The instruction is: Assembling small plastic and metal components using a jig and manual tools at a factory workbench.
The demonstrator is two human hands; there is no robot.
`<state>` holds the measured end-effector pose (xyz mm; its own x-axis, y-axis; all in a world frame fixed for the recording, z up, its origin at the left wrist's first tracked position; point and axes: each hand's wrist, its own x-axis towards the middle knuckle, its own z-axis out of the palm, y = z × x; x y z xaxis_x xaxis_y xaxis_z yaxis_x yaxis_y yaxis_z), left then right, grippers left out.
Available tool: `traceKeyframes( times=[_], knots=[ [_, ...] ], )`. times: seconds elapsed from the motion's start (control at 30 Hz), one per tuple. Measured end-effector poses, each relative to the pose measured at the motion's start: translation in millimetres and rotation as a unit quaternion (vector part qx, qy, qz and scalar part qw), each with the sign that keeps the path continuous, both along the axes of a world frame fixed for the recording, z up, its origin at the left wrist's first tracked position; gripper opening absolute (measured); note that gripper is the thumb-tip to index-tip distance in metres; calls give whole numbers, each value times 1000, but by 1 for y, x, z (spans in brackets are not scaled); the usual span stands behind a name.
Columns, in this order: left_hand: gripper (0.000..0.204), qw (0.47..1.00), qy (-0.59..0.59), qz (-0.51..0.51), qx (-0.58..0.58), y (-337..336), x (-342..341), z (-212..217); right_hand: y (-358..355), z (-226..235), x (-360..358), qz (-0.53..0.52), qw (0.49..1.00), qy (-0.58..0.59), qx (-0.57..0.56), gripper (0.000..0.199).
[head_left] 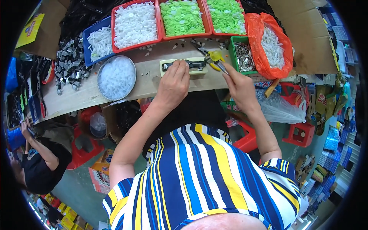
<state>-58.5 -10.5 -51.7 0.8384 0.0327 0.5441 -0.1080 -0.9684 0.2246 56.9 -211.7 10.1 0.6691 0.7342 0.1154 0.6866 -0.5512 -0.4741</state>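
Observation:
My left hand (174, 82) has its fingers closed over a long black plastic part (196, 64), which lies in a cream block-shaped fixture (163, 71) on the bench. My right hand (242, 87) is closed around a slim metal hand tool (221, 66) beside the fixture's right end. The tool's exact kind is hard to make out against a pair of pliers (215, 56) with yellow-and-black handles just behind it. A round metal dish (116, 78) of small translucent pieces stands left of my left hand. The green bin (232, 53) of small metal parts is beyond my right hand.
Red trays (160, 23) of white and green plastic pieces line the back. A blue bin (87, 51) and heaped black-and-silver parts (71, 61) lie left; an orange bag (253, 38) of white pieces sits right. Red stools (298, 135) stand below. Another person (42, 161) works at left.

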Motion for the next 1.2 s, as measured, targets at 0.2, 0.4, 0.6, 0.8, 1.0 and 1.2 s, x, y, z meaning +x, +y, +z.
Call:
traceKeyframes(
  times=[0.2,0.4,0.6,0.8,1.0,1.2],
  knots=[
    [33,1000,-1,-11,3,0,1,3,-7,-3,-4,29,988,-84,127,35],
    [29,999,-9,-20,-47,2,3,11,-17,-4,39,-16,992,-93,81,31],
    [36,994,20,-16,-105,6,16,21,-9,-8,125,-70,969,-228,57,28],
    [36,994,37,-25,-97,7,20,21,-6,-16,134,-76,954,-291,9,30],
    [40,946,10,-16,-323,19,19,43,-5,-2,85,-2,969,-226,98,26],
    [33,771,26,-53,-634,30,15,49,24,-21,41,88,986,-127,-57,30]
  ],
)
